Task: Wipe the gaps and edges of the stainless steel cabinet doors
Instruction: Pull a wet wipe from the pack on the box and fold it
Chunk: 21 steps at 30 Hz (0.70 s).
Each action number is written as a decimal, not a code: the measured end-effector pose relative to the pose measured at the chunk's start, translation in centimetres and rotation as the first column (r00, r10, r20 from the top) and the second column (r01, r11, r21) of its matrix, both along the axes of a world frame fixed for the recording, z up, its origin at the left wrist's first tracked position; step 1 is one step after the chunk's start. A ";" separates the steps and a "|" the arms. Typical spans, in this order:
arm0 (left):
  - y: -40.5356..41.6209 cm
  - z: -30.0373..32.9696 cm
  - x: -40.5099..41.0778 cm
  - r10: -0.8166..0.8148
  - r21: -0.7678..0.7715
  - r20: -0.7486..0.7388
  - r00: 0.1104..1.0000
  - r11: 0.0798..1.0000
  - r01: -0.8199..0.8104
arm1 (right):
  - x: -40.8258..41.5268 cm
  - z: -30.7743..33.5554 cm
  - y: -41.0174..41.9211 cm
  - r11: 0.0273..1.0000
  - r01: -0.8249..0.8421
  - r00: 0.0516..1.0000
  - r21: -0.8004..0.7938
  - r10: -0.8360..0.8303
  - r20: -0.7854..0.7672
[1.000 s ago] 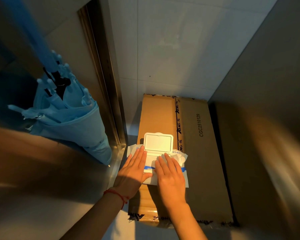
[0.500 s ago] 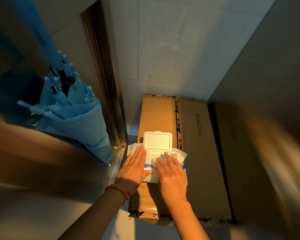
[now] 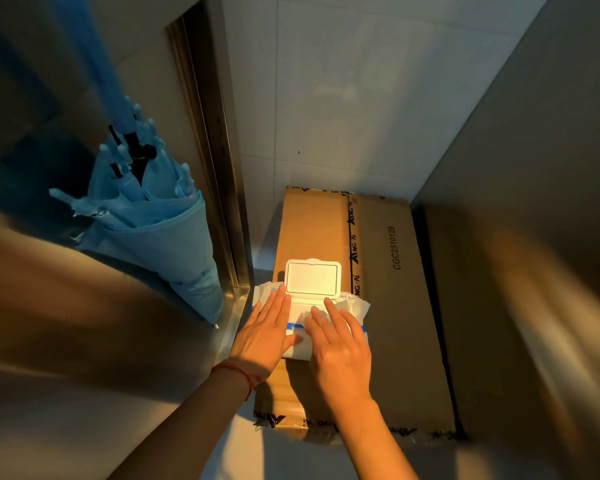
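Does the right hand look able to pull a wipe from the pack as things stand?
Probably yes. The pack's lid stands flipped open, the right hand already rests at the opening, fingers on a wipe, and the left hand lies flat on the wipes pack, steadying it.

Blue umbrella; cardboard box

A cardboard box is lying flat on the pale floor. A wet-wipe pack, lid standing open, is resting on the box's 9 o'clock side.
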<state>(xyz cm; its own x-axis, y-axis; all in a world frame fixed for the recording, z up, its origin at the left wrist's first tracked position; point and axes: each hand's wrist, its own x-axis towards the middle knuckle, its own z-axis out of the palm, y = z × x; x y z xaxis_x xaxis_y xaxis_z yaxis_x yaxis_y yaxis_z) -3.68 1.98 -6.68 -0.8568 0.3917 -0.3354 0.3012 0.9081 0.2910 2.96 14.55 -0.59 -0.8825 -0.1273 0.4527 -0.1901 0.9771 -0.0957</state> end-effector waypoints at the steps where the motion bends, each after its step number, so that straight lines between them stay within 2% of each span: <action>1: 0.0 0.1 0.1 0.003 0.006 -0.002 1.000 1.000 -0.003 | 0.0 0.1 0.1 1.000 -0.005 1.000 0.000 0.005 -0.009; 8: 0.1 0.7 0.5 0.010 -0.010 -0.013 1.000 1.000 -0.010 | 0.5 0.9 0.2 1.000 -0.010 0.999 -0.024 0.009 -0.052; 11: 0.1 0.7 0.7 0.051 0.049 -0.003 0.999 0.998 -0.050 | 0.6 1.5 0.1 0.999 -0.018 0.998 -0.037 0.016 -0.069; 21: -0.8 1.6 2.3 0.090 0.101 -0.072 0.993 0.991 -0.083 | 1.1 2.5 1.0 0.998 -0.023 0.997 -0.054 0.019 -0.074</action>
<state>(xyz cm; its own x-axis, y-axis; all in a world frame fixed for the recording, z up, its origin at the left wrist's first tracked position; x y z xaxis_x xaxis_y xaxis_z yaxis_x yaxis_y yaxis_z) -1.36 1.20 -5.08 -0.9104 0.3428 -0.2318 0.2477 0.9001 0.3585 4.02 15.54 1.93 -0.8443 -0.1182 0.5226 -0.2186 0.9665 -0.1345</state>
